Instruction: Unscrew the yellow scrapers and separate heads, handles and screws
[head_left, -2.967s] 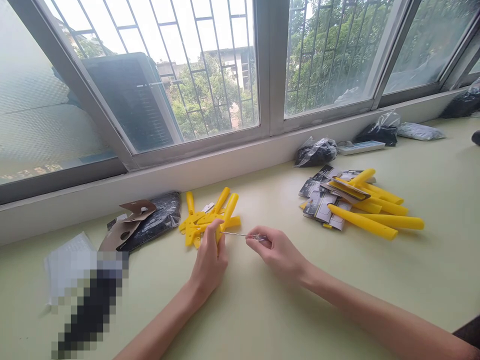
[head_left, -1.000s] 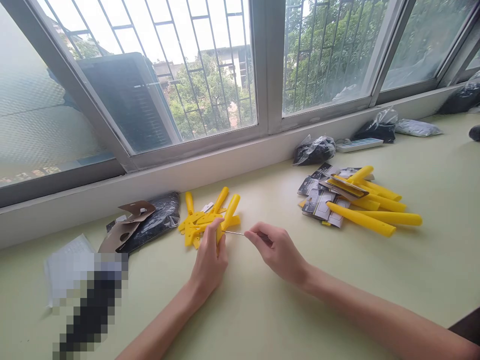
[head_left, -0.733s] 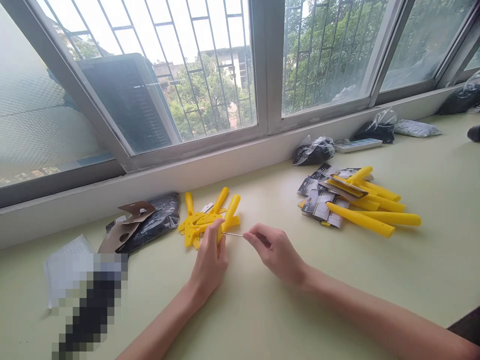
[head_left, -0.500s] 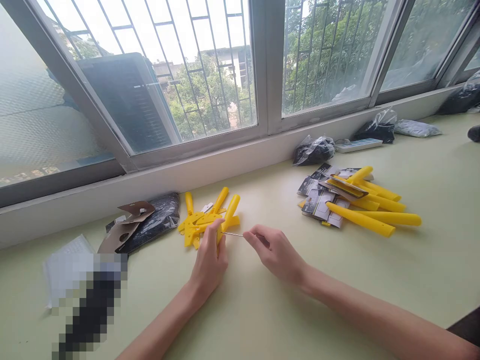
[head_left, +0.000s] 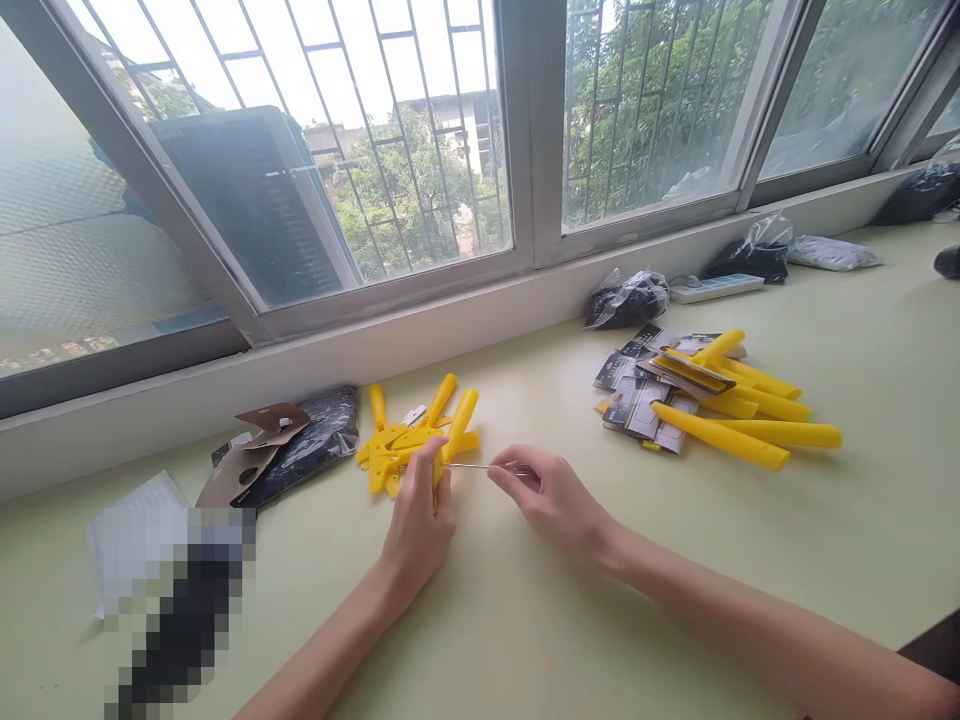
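Note:
My left hand (head_left: 421,500) is closed around the head of a yellow plastic scraper (head_left: 459,425), whose handle points up and away. My right hand (head_left: 551,497) pinches a thin screwdriver (head_left: 470,466). Its metal shaft runs level to the left, and its tip meets the side of the scraper head by my left fingers. Most of the screwdriver's handle is hidden in my right fingers. Just behind my left hand lies a small pile of yellow scraper parts (head_left: 386,448), some with handles.
To the right is a heap of yellow scrapers (head_left: 742,425) with cardboard packaging (head_left: 637,405). Black plastic bags (head_left: 628,300) and a pale case (head_left: 718,289) line the window sill. At left lie a dark package (head_left: 311,445), brown card (head_left: 232,470) and a clear bag (head_left: 139,535).
My right fingers have shifted slightly around the screwdriver, and more of its handle shows between them. My left hand and the scraper stay in place.

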